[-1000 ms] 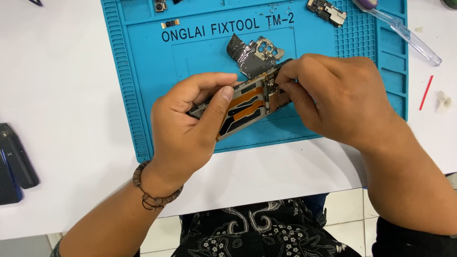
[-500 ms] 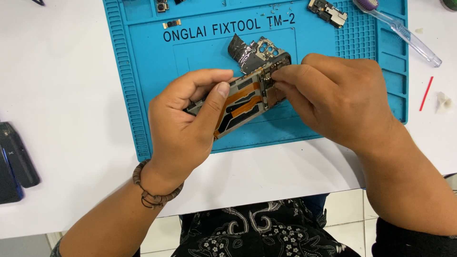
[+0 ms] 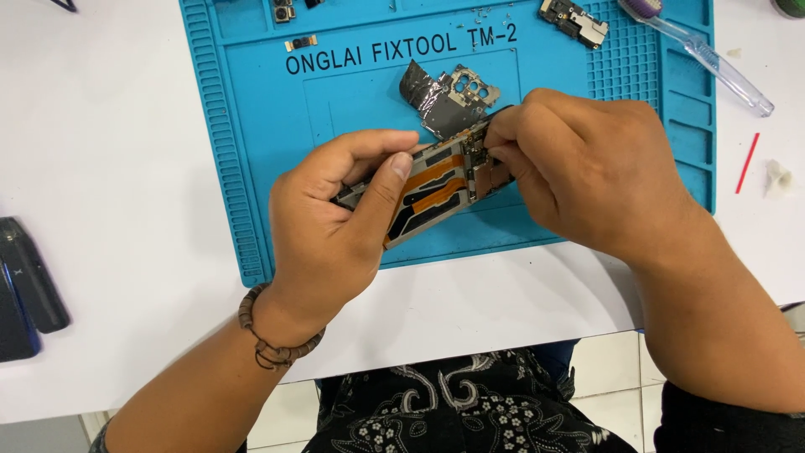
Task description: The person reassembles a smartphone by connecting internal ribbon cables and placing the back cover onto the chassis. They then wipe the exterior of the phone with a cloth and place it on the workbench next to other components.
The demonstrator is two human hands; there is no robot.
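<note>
Opened phone point(image 3: 436, 189) (orange flex cables), both hands gripping

head camera, looking steeply down, close over table point(image 3: 126, 168)

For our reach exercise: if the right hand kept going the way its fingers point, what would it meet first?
The right hand points leftward; its fingertips already touch the opened phone. Beyond that, likely the left hand's thumb, though depth is unclear.

The mat point(image 3: 251, 151) is bright blue with dark lettering, on a white table point(image 3: 109, 126). The opened phone point(image 3: 436, 186) shows orange and black strips. A red stick point(image 3: 746, 162) lies at right. The shirt point(image 3: 453, 407) is black with a white floral pattern.
</note>
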